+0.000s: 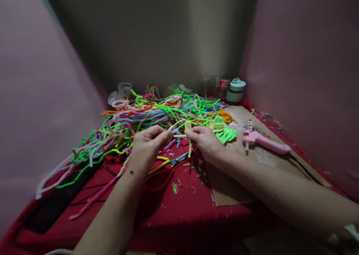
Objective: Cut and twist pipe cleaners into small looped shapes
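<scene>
Left hand (147, 143) and right hand (206, 141) both pinch one yellow pipe cleaner (187, 135); one glue gun (265, 141) nearby.

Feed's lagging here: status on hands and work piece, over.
Left hand and right hand both pinch yellow pipe cleaner. Scissors lie beneath, untouched.

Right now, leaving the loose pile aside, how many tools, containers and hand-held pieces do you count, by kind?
Pink glue gun: 1
Scissors: 1
Teal jar: 1
Clear bottle: 1
Yellow pipe-cleaner piece, pinched by left hand and right hand: 1
Total: 5
</scene>
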A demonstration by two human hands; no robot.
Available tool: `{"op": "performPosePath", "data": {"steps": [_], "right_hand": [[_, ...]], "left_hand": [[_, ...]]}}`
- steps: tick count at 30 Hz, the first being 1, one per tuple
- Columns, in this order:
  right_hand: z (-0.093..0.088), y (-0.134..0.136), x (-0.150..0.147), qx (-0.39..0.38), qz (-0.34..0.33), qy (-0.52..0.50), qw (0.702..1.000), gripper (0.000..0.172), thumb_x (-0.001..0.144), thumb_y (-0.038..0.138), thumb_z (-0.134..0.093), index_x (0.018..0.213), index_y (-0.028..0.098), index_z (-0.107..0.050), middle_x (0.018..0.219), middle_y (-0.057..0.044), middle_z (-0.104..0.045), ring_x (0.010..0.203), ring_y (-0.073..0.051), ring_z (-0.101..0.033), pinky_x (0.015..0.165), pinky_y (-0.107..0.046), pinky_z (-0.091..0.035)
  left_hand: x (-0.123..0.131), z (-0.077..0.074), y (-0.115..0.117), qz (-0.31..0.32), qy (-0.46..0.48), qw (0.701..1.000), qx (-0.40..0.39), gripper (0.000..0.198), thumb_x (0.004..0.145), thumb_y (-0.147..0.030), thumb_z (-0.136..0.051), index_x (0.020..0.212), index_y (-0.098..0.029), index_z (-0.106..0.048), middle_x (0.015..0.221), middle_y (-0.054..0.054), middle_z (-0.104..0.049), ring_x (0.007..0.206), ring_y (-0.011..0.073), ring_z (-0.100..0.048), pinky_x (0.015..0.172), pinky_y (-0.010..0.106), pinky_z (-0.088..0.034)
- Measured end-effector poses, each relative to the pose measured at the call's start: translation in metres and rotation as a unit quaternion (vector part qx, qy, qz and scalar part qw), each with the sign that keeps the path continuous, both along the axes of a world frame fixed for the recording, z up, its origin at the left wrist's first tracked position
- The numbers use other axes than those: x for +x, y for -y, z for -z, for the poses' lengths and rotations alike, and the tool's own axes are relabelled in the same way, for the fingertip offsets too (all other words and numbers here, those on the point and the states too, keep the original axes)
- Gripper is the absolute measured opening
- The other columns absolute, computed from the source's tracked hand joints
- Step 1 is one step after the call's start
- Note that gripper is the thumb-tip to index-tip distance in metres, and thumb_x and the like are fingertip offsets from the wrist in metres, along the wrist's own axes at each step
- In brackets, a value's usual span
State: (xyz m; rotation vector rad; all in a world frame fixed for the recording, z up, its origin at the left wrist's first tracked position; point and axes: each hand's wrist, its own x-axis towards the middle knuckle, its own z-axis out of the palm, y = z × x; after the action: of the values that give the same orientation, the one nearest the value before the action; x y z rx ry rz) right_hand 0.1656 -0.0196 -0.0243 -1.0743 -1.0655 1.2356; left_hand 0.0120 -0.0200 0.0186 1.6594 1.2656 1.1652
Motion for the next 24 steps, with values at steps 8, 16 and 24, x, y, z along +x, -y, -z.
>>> {"op": "performPosePath", "data": {"steps": [8,16,24], "right_hand": [[-0.002,0.008,-0.006,0.04,-0.029,-0.012,0.999,0.029,0.072,0.034,-0.061,0.054,0.017,-0.047,0.045,0.006,-0.041,0.041,-0.006,-0.033,0.043,-0.024,-0.023],[-0.003,0.003,-0.013,0.018,-0.016,-0.106,0.994,0.028,0.07,0.03,-0.064,0.055,0.018,-0.044,0.046,0.007,-0.037,0.04,-0.005,-0.029,0.042,-0.023,-0.02],[-0.008,0.003,-0.007,0.063,-0.024,-0.136,0.988,0.022,0.069,0.028,-0.065,0.058,0.016,-0.049,0.048,0.005,-0.043,0.043,-0.006,-0.034,0.046,-0.025,-0.024]], "left_hand": [[0.008,0.009,0.003,0.041,-0.111,0.991,0.063,0.019,0.072,-0.033,-0.061,0.066,-0.015,-0.065,0.05,-0.004,-0.049,0.046,0.0069,-0.039,0.046,0.02,-0.031],[0.006,0.01,0.004,-0.083,0.038,0.984,0.151,0.024,0.076,-0.035,-0.059,0.061,-0.016,-0.06,0.048,-0.005,-0.044,0.043,0.0062,-0.037,0.044,0.02,-0.03],[0.008,0.016,-0.009,0.14,0.108,0.971,-0.163,0.025,0.065,-0.033,-0.071,0.073,-0.012,-0.062,0.055,-0.004,-0.049,0.04,0.0016,-0.033,0.038,0.016,-0.022]]}}
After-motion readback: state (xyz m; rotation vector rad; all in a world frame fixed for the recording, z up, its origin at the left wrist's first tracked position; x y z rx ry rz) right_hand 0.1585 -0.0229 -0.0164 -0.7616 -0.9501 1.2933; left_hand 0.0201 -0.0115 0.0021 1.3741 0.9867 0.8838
